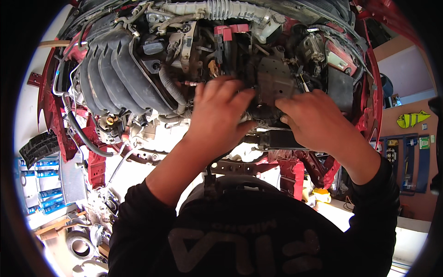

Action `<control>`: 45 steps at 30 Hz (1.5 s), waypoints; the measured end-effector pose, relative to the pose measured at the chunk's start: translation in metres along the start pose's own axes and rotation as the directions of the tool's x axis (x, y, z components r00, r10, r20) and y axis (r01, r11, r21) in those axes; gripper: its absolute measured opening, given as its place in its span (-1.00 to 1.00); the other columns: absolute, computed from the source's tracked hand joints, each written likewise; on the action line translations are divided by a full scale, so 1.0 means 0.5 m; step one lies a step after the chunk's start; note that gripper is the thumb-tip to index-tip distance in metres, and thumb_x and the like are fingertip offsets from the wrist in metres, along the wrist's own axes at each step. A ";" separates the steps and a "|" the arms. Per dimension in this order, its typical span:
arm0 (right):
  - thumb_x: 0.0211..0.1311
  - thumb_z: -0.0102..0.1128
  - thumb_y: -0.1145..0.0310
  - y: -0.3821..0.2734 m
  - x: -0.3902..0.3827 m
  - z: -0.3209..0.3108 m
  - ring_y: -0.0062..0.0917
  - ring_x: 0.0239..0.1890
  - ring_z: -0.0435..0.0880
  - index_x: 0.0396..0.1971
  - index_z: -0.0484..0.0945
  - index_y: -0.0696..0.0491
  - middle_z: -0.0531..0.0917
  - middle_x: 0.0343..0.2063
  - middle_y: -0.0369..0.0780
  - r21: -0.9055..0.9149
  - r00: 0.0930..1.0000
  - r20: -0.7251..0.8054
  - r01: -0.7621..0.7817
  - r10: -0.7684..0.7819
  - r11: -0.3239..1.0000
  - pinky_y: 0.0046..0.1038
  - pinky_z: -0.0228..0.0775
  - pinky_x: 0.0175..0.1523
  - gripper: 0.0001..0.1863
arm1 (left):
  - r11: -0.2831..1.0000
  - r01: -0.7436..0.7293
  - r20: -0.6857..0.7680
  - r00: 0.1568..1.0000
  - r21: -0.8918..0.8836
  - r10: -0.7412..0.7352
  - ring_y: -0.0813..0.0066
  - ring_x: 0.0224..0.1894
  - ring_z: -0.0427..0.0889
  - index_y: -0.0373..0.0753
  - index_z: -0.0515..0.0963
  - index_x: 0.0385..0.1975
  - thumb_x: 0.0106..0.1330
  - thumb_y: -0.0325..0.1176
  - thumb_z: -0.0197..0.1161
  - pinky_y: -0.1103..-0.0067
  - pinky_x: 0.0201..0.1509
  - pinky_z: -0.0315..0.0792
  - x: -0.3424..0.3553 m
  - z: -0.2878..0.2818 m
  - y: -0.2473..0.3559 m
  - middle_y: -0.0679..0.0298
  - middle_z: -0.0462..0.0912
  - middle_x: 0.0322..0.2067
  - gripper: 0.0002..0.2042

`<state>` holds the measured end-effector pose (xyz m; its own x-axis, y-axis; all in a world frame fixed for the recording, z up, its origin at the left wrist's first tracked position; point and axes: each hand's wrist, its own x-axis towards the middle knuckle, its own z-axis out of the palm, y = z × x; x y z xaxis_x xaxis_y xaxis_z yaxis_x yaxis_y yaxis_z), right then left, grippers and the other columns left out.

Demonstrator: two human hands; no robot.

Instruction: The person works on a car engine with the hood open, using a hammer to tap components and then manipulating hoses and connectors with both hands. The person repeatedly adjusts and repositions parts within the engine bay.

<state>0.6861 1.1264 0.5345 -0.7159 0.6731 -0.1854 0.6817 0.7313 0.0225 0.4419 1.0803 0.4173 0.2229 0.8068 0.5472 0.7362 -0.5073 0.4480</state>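
My left hand is over the middle of a car's engine bay, its thumb spread away from the index finger. The other fingertips bend down among hoses and are blurred. My right hand is to its right with fingers curled; what they hold, if anything, is hidden. Between the hands and just beyond them is a dark grey metal plate with small holes, its near edge blurred. An orange-brown connector shows past my left fingers. A thin light-coloured stick-like piece stands just beyond my right knuckles.
A black ribbed intake manifold lies left, beside a corrugated hose. A silvery ribbed air duct crosses the far side. Red body parts frame the near side. Blue boxes stand at left; a yellow vest hangs right.
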 end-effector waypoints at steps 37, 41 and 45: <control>0.41 0.55 0.03 -0.027 0.019 0.014 -0.07 -0.27 0.87 -0.22 0.71 0.14 0.81 -0.39 -0.08 -0.125 0.998 0.051 -0.042 0.049 0.991 -0.01 0.67 -0.10 -0.58 | 0.944 -0.328 0.330 0.895 0.027 0.301 0.11 0.40 0.60 -0.12 0.70 0.24 -0.03 -0.04 0.83 -0.09 0.54 0.33 0.118 0.022 -0.061 0.20 0.68 0.23 -0.23; 0.42 0.54 -0.01 -0.039 0.021 0.022 -0.21 -0.39 0.85 -0.29 0.67 0.08 0.78 -0.48 -0.16 -0.249 0.998 0.020 -0.051 0.058 0.967 -0.14 0.62 -0.19 -0.57 | 0.982 -0.175 0.390 0.902 -0.066 0.187 0.01 0.30 0.72 -0.20 0.64 0.31 -0.04 0.00 0.82 -0.01 0.62 0.32 0.130 0.042 -0.081 0.09 0.77 0.16 -0.14; 0.42 0.54 -0.02 -0.042 0.033 0.017 -0.23 -0.42 0.83 -0.31 0.65 0.06 0.77 -0.50 -0.18 -0.265 0.997 0.045 -0.042 0.056 0.963 -0.18 0.59 -0.22 -0.57 | 0.992 -0.126 0.467 0.876 -0.027 0.124 -0.01 0.24 0.78 -0.31 0.61 0.32 -0.03 0.01 0.75 0.02 0.70 0.28 0.128 0.059 -0.087 0.03 0.81 0.15 -0.11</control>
<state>0.6612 1.1212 0.5226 -0.6693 0.7071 -0.2282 0.6468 0.7056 0.2894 0.4430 1.1629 0.4122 0.5847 0.7850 0.2047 0.6850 -0.6129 0.3939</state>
